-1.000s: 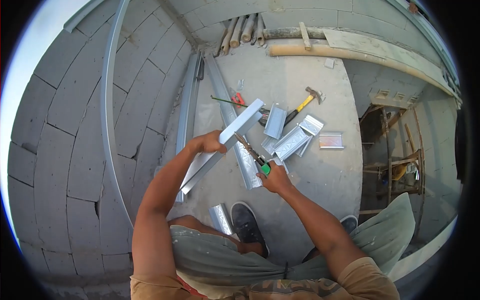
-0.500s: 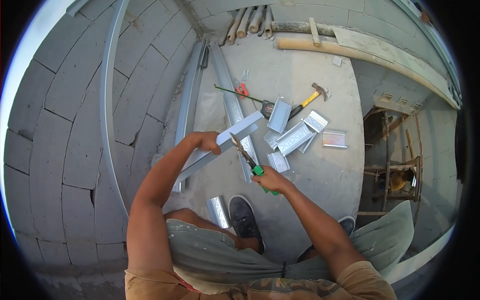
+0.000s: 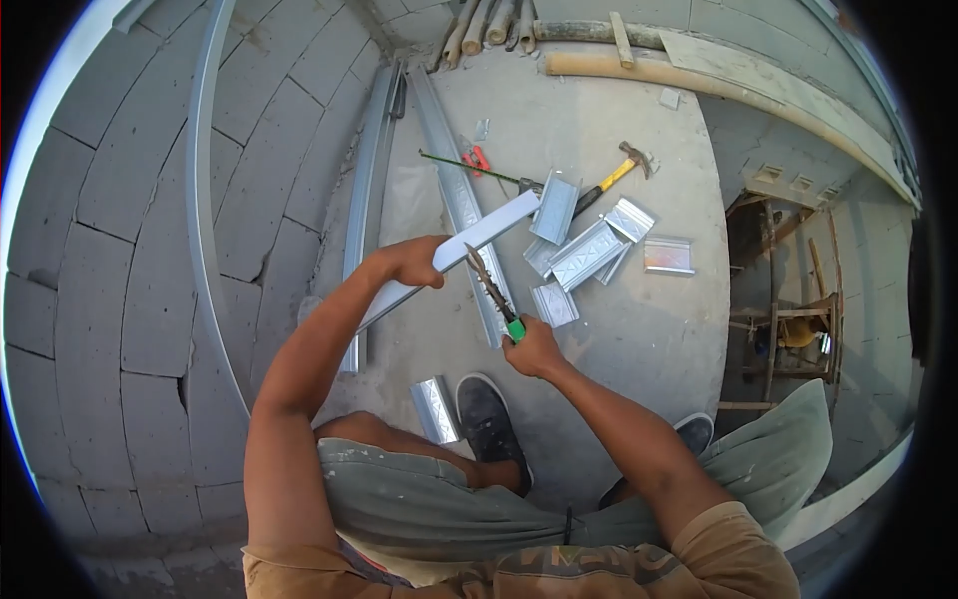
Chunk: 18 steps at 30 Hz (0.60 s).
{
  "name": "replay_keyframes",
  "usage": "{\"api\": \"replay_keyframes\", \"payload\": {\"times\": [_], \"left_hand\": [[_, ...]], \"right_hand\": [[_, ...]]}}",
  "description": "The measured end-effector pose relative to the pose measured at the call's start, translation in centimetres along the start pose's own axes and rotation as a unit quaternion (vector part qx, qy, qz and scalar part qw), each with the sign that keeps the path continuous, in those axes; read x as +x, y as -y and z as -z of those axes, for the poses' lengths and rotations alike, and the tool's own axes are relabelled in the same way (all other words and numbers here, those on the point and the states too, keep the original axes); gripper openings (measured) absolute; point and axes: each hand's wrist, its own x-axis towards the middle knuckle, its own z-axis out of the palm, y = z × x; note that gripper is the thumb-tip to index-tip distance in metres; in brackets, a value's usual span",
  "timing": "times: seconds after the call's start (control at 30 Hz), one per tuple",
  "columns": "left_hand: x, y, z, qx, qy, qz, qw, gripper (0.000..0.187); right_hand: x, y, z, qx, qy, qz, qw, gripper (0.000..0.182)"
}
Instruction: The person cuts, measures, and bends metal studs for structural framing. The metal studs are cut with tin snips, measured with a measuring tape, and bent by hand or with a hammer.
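Note:
My left hand (image 3: 417,262) is wrapped around a long metal channel (image 3: 491,222), which slants up to the right above the floor. My right hand (image 3: 535,351) grips green-handled tin snips (image 3: 487,282), with the jaws pointing up and left at the channel's lower edge. Beyond the channel's far end lie several short cut channel pieces (image 3: 589,255). Another short piece (image 3: 433,409) rests beside my left shoe (image 3: 491,424). The channel partly covers a tape measure (image 3: 529,186) with its green blade pulled out.
A yellow-handled hammer (image 3: 607,188) and a red-handled tool (image 3: 477,160) lie on the concrete floor (image 3: 639,349). Long metal channels (image 3: 374,215) run along the block wall (image 3: 160,260). On the right the floor ends at a drop with wooden scaffolding (image 3: 773,319). Bamboo poles (image 3: 639,68) lie behind.
The channel has swung so its far end sits higher and further right, now overlapping the tape measure. My right hand and the snips have shifted slightly; the snips' green handles look closer together.

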Motion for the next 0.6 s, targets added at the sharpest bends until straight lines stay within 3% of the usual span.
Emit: {"api": "replay_keyframes", "payload": {"times": [0.13,0.2,0.3,0.37,0.43,0.53,0.6], "left_hand": [[-0.3,0.1,0.1,-0.018,0.011,0.016,1.000,0.070],[-0.7,0.3,-0.1,0.022,0.051,0.022,0.998,0.080],[-1.2,-0.9,-0.7,0.006,0.015,0.068,0.998,0.078],[-0.8,-0.3,0.2,0.030,0.065,0.061,0.996,0.078],[-0.7,-0.2,1.1,0.057,0.135,0.049,0.988,0.076],[-1.7,-0.9,-0.2,0.009,0.061,0.030,0.998,0.077],[-1.4,-1.3,0.1,0.019,0.070,0.026,0.997,0.077]], "right_hand": [[-0.3,0.4,0.1,0.002,-0.002,-0.011,1.000,0.029],[-0.3,0.3,-0.2,-0.001,0.008,-0.007,1.000,0.027],[0.2,0.3,-0.3,0.098,0.092,-0.060,0.989,0.035],[0.4,1.5,0.6,0.149,0.162,-0.110,0.969,0.035],[0.0,1.8,1.0,0.140,0.161,-0.094,0.972,0.031],[0.2,1.0,0.5,0.117,0.127,-0.052,0.984,0.027],[0.0,0.5,-0.3,0.110,0.087,-0.034,0.989,0.028]]}}
